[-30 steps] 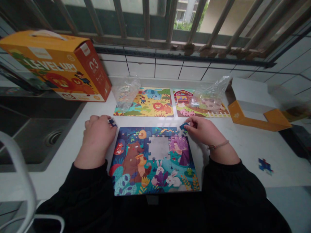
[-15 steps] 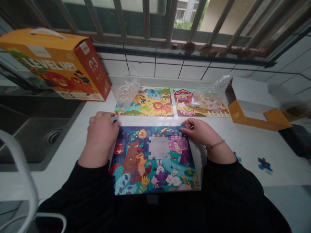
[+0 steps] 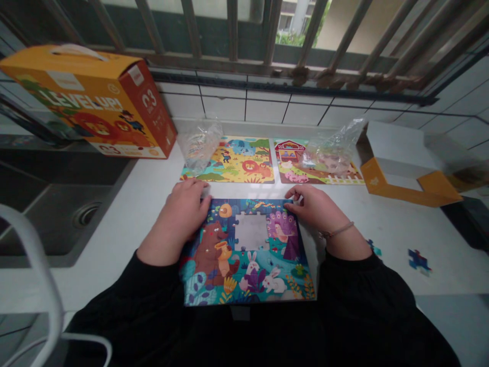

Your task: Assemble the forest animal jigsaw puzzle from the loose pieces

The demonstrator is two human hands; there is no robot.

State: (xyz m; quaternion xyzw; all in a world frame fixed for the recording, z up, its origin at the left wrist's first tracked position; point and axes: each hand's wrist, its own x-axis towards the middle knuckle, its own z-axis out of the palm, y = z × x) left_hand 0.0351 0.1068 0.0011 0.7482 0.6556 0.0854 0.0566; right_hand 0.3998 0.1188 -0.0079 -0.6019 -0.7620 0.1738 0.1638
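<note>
A jigsaw puzzle (image 3: 225, 265) with a bear, rabbits and a purple peacock lies at the counter's front edge. A square gap near its upper middle shows a pale grey base (image 3: 251, 232). My left hand (image 3: 185, 211) covers the puzzle's upper left corner, its fingers bent over the top edge and the thumb along the picture. My right hand (image 3: 305, 201) pinches the upper right corner between thumb and fingers. Loose on the counter to the right are a blue puzzle piece (image 3: 419, 260) and a teal one (image 3: 375, 247), partly hidden by my forearm.
Behind the puzzle lie a lion picture board (image 3: 248, 158) and a farm picture board (image 3: 294, 176), each partly under a clear plastic bag (image 3: 200, 148). An orange box (image 3: 95, 107) stands by the sink (image 3: 64, 219). An open carton (image 3: 410, 183) sits at right.
My left hand has slid right along the puzzle's top edge and now covers its upper left corner. My right hand keeps its pinch at the other corner. The view has shifted slightly.
</note>
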